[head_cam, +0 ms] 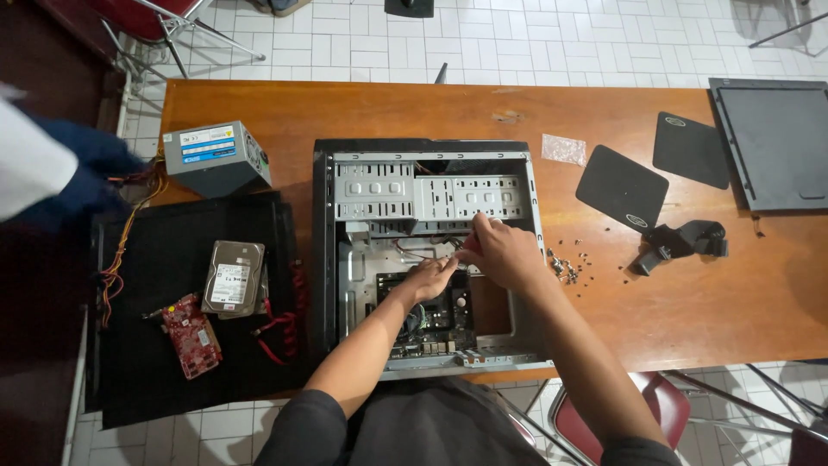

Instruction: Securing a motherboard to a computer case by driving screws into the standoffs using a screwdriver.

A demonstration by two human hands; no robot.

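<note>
- The right hand point(504, 252) is inside the open computer case point(431, 259), closed around a red-handled tool point(470, 246).
- The left hand point(429, 278) rests just beside it, fingers loosely curled over the motherboard point(431, 315); I cannot tell whether it grips anything.
- The case lies flat on the wooden desk point(388, 112).
- Loose screws point(569, 267) are scattered right of the case.
- A hard drive point(233, 276), red card point(191, 335) and power supply point(216, 157) sit left.
</note>
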